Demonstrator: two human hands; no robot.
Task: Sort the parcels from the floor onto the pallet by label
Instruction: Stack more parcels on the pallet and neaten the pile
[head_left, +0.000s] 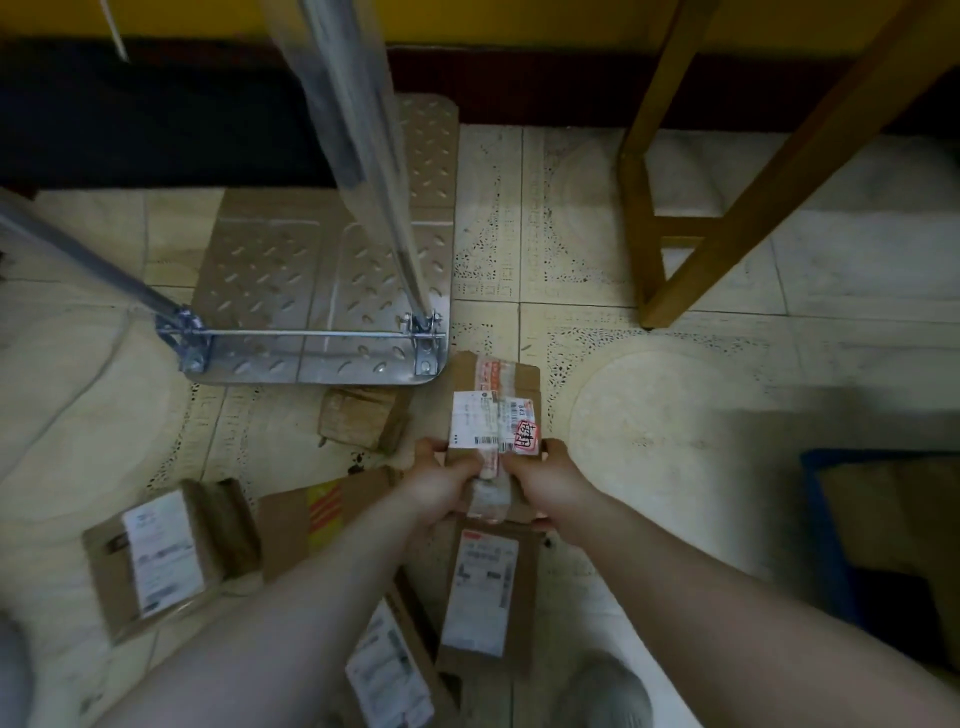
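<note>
I hold a taped cardboard parcel (493, 410) with a white label and a red sticker above the floor. My left hand (441, 478) grips its near left edge and my right hand (540, 478) grips its near right edge. Just beyond it stands the metal platform trolley (291, 270), its tread-plate deck bare. Several more labelled parcels lie on the tiles below my arms: one at the left (166, 556), one with a yellow and red sticker (311, 514), one under the held parcel (488, 587) and one at the bottom (389, 670).
A small torn cardboard piece (363, 421) lies by the trolley's near edge. The trolley's handle bars (363, 130) rise toward the camera. Wooden furniture legs (675, 218) stand at the right. A blue crate with cardboard (883, 535) sits at the far right.
</note>
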